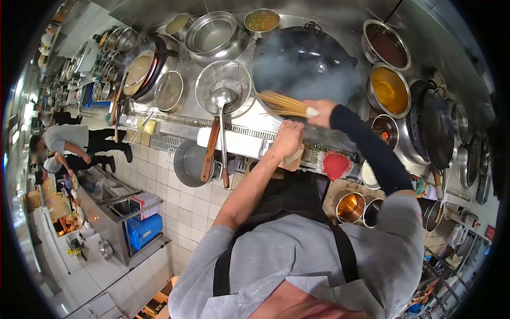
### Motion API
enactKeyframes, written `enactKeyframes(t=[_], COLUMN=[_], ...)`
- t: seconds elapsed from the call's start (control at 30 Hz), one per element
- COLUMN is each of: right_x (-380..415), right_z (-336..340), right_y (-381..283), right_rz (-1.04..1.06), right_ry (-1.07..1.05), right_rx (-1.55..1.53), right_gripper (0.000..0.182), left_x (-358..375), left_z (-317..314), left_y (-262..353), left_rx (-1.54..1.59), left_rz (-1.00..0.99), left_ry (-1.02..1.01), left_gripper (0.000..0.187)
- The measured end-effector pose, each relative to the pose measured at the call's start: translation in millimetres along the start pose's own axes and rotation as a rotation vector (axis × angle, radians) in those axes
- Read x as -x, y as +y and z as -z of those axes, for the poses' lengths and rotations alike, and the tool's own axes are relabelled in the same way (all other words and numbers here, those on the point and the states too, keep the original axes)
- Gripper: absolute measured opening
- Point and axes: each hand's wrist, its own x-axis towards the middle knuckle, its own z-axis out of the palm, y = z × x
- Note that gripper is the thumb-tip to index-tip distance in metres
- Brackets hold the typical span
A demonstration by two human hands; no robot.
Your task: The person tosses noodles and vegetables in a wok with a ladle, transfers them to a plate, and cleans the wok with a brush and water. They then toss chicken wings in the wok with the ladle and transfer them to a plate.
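Note:
My right hand [320, 112], below a black sleeve, is closed on the bound end of a bamboo wok brush [284, 103]. The brush's bristles point left, over the near-left edge of a black wok [305, 61] with steam or smoke drifting from it. My left hand [288, 139] is closed at the wok's near side, with a folded pale cloth [294, 156] bunched under its fingers. Whether it also grips a wok handle is hidden. Left of the wok, a ladle [223, 97] rests across a round wire strainer [204, 82], beside a wooden-handled tool [211, 149].
Bowls of orange liquid [390, 90] and dark sauce [387, 45] stand to the right. Behind is a pot of soup [262, 20]. A grey pot [192, 165] sits below the counter edge. A red cloth [336, 165] lies near my body. Other people [79, 141] stand far left.

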Motion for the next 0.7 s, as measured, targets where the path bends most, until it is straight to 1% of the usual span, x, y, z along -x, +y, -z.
enactKeyframes(t=[0.03, 0.07, 0.13, 0.2, 0.27, 0.3, 0.33, 0.37, 0.43, 0.47, 0.57, 0.6, 0.63, 0.7], right_x=[3.9, -0.1, -10.3, -15.8, -40.7, -58.3, -68.5, -78.7, -52.5, -32.0, -12.7, -21.2, -29.6, -27.6], right_z=[38.7, 102.5, 94.5, 72.5, 45.3, 12.4, -3.7, -19.0, -33.9, -5.5, 79.6, 51.1, 23.2, 14.9], right_y=[-3.2, -31.1, 120.0, 107.3, 102.6, 126.5, 108.5, 89.1, 19.2, -18.2, -19.3, 58.4, 134.5, 107.7], right_rz=[-0.211, -0.753, -0.429, -0.798, -0.927, -0.955, -0.888, -0.779, -0.657, -0.611, -0.714, -0.685, -0.704, -0.804], right_ry=[-0.267, -0.576, -0.426, 0.459, 0.488, 0.396, 0.114, -0.142, -0.165, -0.208, -0.442, -0.176, 0.092, 0.203], right_rx=[-0.128, -0.205, 0.487, 0.510, 0.355, 0.335, 0.383, 0.409, 0.143, -0.112, -0.262, 0.040, 0.336, 0.398], right_gripper=[0.066, 0.055, 0.062, 0.071, 0.083, 0.075, 0.060, 0.048, 0.038, 0.038, 0.044, 0.048, 0.053, 0.048], left_x=[2.4, 5.5, 3.2, 1.4, -0.3, 1.9, 2.3, 1.2, 0.1, 0.5, 5.1, 4.8, 5.5, 3.5], left_z=[0.1, 1.7, 2.5, -3.8, -1.9, -1.3, -1.7, -0.4, -0.8, -2.8, -5.2, -3.8, -4.0, -6.8], left_y=[1.8, 4.7, 5.7, 6.2, 9.2, 11.4, 13.6, 13.6, 12.1, 10.5, 13.2, 13.5, 14.8, 18.2], left_rx=[0.014, 0.027, 0.039, 0.046, 0.020, 0.008, 0.005, 0.000, -0.007, -0.011, -0.019, -0.024, -0.024, -0.022], left_rz=[0.002, 0.002, 0.007, 0.011, 0.004, 0.006, 0.017, 0.026, 0.034, 0.032, 0.037, 0.040, 0.050, 0.054], left_ry=[0.009, 0.016, 0.042, 0.060, 0.066, 0.067, 0.059, 0.051, 0.046, 0.050, 0.055, 0.061, 0.067, 0.078], left_gripper=[0.015, 0.015, 0.016, 0.017, 0.018, 0.019, 0.018, 0.018, 0.017, 0.016, 0.015, 0.014, 0.014, 0.015])
